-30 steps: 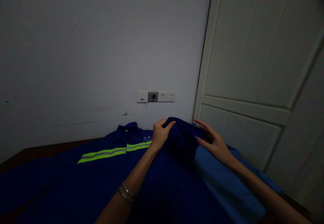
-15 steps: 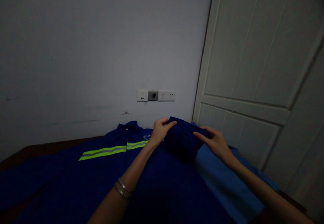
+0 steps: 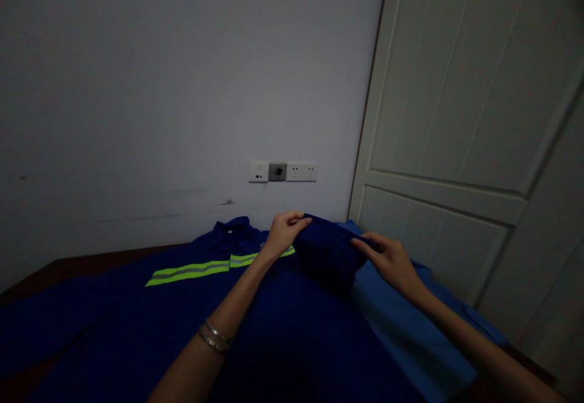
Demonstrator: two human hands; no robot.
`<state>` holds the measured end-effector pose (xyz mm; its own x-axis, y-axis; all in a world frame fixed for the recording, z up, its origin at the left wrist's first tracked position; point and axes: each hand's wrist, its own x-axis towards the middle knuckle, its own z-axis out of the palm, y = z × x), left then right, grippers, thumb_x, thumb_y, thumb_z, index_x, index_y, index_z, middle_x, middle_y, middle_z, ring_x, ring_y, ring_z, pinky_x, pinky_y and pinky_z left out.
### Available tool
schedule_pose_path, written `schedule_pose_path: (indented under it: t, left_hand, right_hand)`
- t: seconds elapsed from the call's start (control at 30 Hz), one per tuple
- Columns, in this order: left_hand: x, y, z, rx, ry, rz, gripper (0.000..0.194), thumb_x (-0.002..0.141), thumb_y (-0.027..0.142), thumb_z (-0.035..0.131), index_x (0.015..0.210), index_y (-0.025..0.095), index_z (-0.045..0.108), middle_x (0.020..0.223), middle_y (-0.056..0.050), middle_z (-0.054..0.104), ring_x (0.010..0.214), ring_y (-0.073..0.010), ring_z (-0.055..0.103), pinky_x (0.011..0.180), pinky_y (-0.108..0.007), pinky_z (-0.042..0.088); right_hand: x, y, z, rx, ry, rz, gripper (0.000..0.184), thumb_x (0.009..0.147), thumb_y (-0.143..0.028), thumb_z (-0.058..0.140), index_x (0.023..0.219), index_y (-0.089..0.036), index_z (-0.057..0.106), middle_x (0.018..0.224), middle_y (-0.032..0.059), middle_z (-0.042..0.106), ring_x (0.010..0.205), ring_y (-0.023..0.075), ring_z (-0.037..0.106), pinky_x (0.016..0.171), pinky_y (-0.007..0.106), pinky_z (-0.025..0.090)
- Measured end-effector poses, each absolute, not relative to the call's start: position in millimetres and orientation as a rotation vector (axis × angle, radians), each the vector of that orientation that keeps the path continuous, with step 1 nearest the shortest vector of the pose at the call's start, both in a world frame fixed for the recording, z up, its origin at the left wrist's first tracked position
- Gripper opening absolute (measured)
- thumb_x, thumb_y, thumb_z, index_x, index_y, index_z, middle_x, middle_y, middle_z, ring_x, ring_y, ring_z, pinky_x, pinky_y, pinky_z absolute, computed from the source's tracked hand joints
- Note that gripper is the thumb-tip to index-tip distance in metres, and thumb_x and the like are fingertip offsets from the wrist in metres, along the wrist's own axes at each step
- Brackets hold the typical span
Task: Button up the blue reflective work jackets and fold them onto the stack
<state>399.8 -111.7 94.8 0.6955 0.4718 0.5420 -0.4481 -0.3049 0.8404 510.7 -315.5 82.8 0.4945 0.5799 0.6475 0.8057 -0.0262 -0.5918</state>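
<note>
A dark blue work jacket (image 3: 182, 312) lies spread out, its collar toward the wall and a yellow-green and grey reflective band across the chest. Both hands pinch one raised, folded part of it, probably a sleeve (image 3: 331, 248), stretched between them above the jacket's right side. My left hand (image 3: 285, 233), with bracelets on its wrist, grips the left corner between thumb and fingers. At the other end of the edge, my right hand (image 3: 385, 260) is closed on the cloth. Dim light hides the details of the folds.
A light blue garment (image 3: 410, 318) lies to the right, partly under the dark jacket. Behind stands a white wall (image 3: 182, 87) with sockets (image 3: 301, 172). A white panelled door (image 3: 438, 117) rises at the right. Dark reddish surface (image 3: 68, 266) shows at the left.
My left hand has shifted slightly left, and more of the chest band shows beside it. The held edge sits a little lower and flatter. Both hands keep their grip.
</note>
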Motion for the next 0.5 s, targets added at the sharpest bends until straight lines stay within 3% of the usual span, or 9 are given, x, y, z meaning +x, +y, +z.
schedule_pose_path:
  t: [0.33, 0.5]
  left_hand:
    - [403.1, -115.4, 92.9, 1.496, 0.084, 1.006, 0.022, 0.06, 0.033, 0.072, 0.068, 0.013, 0.069, 0.064, -0.001, 0.065, 0.06, -0.0107, 0.055, 0.059, -0.021, 0.041]
    - [402.8, -117.9, 94.4, 1.4, 0.103, 0.986, 0.025, 0.058, 0.03, 0.074, 0.077, 0.014, 0.071, 0.074, -0.004, 0.069, 0.068, -0.0138, 0.059, 0.067, -0.025, 0.045]
  right_hand:
    - [501.6, -313.9, 85.0, -1.643, -1.184, -0.298, 0.039, 0.082, -0.048, 0.046, 0.065, -0.017, 0.063, 0.062, 0.0017, 0.062, 0.058, 0.0154, 0.055, 0.055, 0.025, 0.043]
    - [502.1, -312.3, 76.8, -1.652, -1.195, -0.379, 0.037, 0.085, -0.045, 0.044, 0.08, -0.018, 0.069, 0.072, 0.0025, 0.067, 0.066, 0.0179, 0.061, 0.061, 0.026, 0.047]
